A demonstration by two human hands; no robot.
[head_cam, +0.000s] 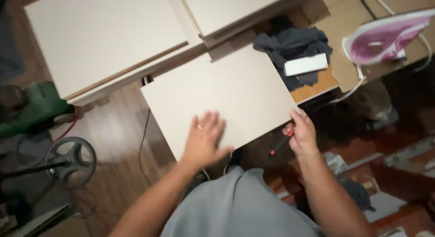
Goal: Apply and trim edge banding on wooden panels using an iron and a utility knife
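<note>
Looking down from head height, a pale rectangular panel lies tilted across the person's lap, above a wooden floor. Pressing flat on the panel's near edge, the left hand has fingers spread wide, seemingly to steady it. At the panel's right corner, the right hand curls closed around an orange-and-black pen while touching the edge. A pink iron sits well apart.

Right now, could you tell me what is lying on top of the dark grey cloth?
A white rectangular strip lies on the dark grey cloth. What the cloth covers is hidden.
</note>
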